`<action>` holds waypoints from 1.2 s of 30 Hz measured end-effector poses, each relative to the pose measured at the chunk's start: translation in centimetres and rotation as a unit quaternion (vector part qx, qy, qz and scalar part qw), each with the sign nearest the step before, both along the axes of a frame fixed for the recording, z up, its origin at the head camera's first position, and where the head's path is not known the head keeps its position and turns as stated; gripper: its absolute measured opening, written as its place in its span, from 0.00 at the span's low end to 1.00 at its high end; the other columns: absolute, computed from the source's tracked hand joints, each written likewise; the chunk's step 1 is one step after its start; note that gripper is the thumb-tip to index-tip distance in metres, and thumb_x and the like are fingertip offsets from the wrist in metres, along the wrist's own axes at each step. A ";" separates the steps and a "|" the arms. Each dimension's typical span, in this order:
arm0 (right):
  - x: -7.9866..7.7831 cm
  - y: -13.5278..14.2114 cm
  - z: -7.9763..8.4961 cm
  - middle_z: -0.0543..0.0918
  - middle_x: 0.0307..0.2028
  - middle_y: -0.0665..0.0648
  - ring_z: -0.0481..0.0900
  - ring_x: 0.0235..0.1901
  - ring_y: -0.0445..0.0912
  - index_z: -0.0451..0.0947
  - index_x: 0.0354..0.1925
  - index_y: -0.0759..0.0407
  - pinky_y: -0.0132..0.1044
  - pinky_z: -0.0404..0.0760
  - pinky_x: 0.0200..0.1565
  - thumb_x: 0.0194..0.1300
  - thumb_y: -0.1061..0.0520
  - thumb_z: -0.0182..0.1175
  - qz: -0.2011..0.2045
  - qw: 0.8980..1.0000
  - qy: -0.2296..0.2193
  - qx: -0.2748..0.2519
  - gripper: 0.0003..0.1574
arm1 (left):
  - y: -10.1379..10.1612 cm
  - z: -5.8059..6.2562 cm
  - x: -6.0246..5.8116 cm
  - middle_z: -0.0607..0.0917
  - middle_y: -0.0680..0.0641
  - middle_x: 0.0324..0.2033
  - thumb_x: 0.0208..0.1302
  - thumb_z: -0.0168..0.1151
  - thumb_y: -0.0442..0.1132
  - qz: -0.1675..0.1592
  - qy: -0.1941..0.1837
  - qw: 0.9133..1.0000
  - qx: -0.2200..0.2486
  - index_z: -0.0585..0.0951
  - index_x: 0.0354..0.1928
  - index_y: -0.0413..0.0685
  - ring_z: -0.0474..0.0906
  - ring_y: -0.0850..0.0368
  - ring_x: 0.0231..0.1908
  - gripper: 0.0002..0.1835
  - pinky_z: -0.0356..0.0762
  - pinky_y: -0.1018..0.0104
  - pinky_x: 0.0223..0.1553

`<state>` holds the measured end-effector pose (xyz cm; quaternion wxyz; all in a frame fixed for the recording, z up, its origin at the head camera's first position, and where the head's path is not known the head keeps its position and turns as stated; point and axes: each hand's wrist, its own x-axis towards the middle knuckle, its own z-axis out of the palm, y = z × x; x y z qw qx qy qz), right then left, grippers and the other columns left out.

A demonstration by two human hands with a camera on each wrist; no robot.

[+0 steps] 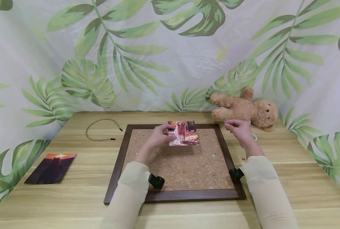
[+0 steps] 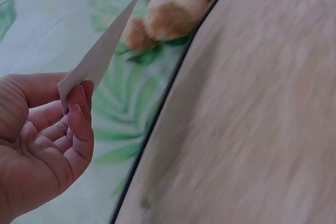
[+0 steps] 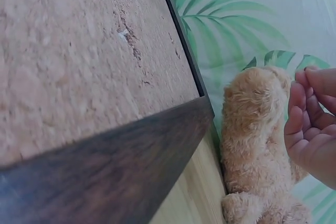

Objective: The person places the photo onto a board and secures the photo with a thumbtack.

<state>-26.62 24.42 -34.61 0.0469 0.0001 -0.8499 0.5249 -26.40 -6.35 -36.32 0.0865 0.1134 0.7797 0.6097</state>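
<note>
My left hand (image 1: 158,135) pinches the left edge of a photo of a golden dog (image 1: 184,133), held above the upper part of a cork board (image 1: 187,170). From the left wrist camera the photo (image 2: 100,53) appears nearly edge-on, gripped between thumb and fingers. Just beyond the board's right frame, my right hand (image 1: 240,128) is raised with thumb and forefinger together. A tiny dark object (image 3: 306,68) shows at those fingertips in the right wrist view; its kind is too small to make out.
A teddy bear (image 1: 243,109) lies at the back right, behind my right hand. At left are a braided cord (image 1: 91,139) and a dark sunset photo (image 1: 51,170). Part of a green ring (image 1: 254,136) and small reddish-brown bits (image 1: 243,159) lie by my right arm.
</note>
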 end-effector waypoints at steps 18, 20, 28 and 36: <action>-0.7 0.2 -1.0 0.78 0.37 0.64 0.74 0.32 0.41 0.73 0.46 0.70 0.39 0.73 0.39 0.60 0.56 0.54 0.005 0.999 0.009 -0.032 0.20 | 8.3 -3.6 -0.4 0.78 0.41 0.28 0.41 0.68 0.28 -0.010 0.019 0.999 -0.048 0.76 0.46 0.40 0.75 0.54 0.24 0.24 0.73 0.65 0.26; -0.6 0.2 -1.1 0.77 0.39 0.67 0.74 0.32 0.41 0.73 0.46 0.70 0.43 0.71 0.42 0.60 0.56 0.53 0.005 0.999 0.006 -0.036 0.20 | 8.7 -5.3 -1.5 0.78 0.45 0.23 0.39 0.70 0.32 -0.020 0.042 0.998 -0.049 0.78 0.45 0.45 0.74 0.57 0.21 0.24 0.72 0.67 0.23; -0.7 0.1 -1.4 0.78 0.36 0.62 0.75 0.35 0.46 0.71 0.47 0.73 0.48 0.68 0.44 0.61 0.60 0.52 0.011 0.999 0.003 -0.041 0.19 | 9.2 -4.1 -0.6 0.75 0.49 0.19 0.39 0.69 0.35 -0.015 0.079 0.981 -0.175 0.77 0.45 0.42 0.68 0.60 0.20 0.25 0.66 0.68 0.22; -1.1 -1.0 -2.5 0.80 0.33 0.65 0.77 0.36 0.53 0.71 0.43 0.76 0.46 0.71 0.38 0.61 0.64 0.51 0.049 0.999 0.007 -0.019 0.15 | 9.1 -3.1 0.2 0.79 0.50 0.32 0.43 0.67 0.43 -0.019 0.102 0.958 -0.266 0.77 0.48 0.49 0.72 0.59 0.30 0.25 0.68 0.67 0.31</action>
